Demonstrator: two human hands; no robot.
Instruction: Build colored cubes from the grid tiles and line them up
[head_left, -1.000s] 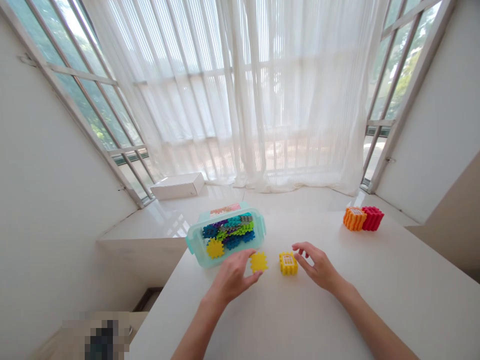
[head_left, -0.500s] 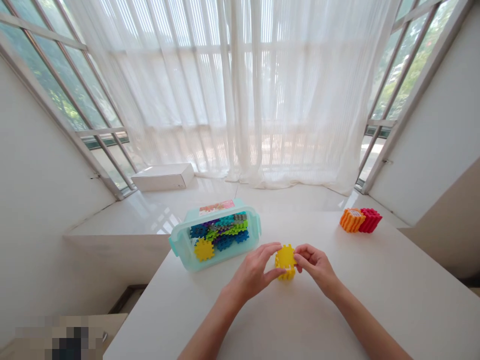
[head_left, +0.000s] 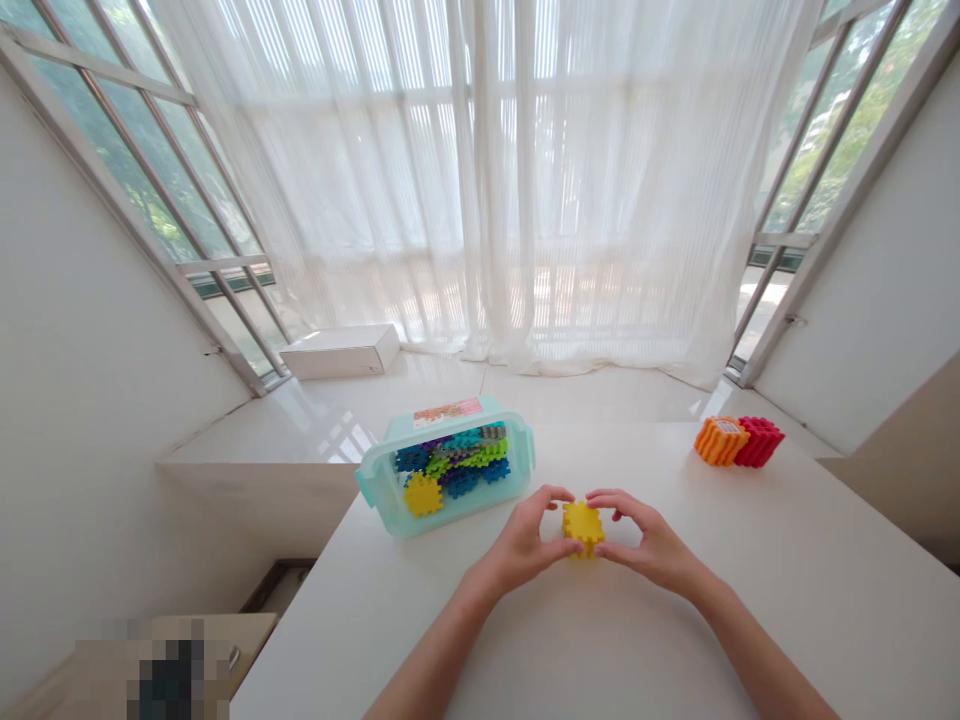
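Observation:
A small stack of yellow notched plastic tiles (head_left: pixel 583 524) sits on the white table in front of me. My left hand (head_left: pixel 526 535) grips its left side, with thumb at the near edge and fingertips at the far edge. From the right, my right hand (head_left: pixel 651 540) holds the same stack between thumb and fingers. The top tile lies flat between both hands. How many tiles lie beneath it I cannot tell.
Left of my hands stands a light teal bin (head_left: pixel 397 505) with blue, green, purple and grey tiles and a yellow tile (head_left: pixel 424 495). Orange tiles (head_left: pixel 720 441) and red tiles (head_left: pixel 760 442) stand at the far right. A white box (head_left: pixel 341 352) lies near the curtain.
The top yellow tile was tilted up in my fingers and now lies flat on the stack. My right hand has spread round the stack's right side. The view has shifted slightly.

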